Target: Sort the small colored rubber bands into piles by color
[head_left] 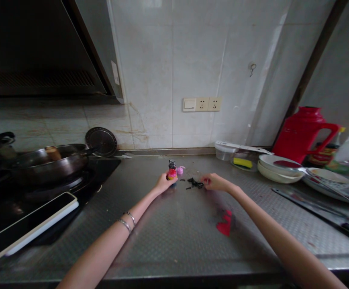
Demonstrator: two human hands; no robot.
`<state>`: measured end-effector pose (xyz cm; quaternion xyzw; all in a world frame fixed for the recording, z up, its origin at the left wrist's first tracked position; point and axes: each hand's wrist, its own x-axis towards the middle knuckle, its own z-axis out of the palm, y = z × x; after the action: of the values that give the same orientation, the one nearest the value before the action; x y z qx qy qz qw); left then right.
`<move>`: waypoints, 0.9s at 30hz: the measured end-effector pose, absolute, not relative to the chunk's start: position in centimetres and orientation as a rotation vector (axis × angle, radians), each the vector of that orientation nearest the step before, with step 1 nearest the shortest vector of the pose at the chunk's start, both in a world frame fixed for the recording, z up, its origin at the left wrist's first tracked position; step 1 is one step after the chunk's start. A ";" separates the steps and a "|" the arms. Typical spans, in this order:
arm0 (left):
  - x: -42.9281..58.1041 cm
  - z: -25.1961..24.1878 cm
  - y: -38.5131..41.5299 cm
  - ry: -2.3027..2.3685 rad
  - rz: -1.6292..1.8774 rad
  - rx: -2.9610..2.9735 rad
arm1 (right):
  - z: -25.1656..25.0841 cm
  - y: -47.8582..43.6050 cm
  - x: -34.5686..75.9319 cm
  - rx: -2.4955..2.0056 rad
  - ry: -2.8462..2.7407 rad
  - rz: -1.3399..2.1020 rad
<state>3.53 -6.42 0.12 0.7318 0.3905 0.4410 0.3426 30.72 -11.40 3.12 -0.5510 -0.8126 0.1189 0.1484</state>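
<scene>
My left hand is wrapped round a small jar with a red label and a dark top, which stands upright on the steel counter. A pink cap lies just right of the jar. A small heap of dark bits lies on the counter between my hands. My right hand rests right of that heap with its fingers curled in a pinch; what they hold is too small to make out.
A phone lies at the left by the stove, where a wok sits. Red scraps lie on the near counter. Stacked plates, a yellow sponge, a red jug and a knife are at the right.
</scene>
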 end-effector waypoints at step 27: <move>3.6 0.4 -6.7 1.027 1.135 1.863 | 3.5 -10.8 29.1 -1.519 -2.304 0.301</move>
<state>3.60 -6.66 0.39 0.7217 0.3979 0.4396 0.3572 29.15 -10.81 3.47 -0.5381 -0.8161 0.1068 0.1817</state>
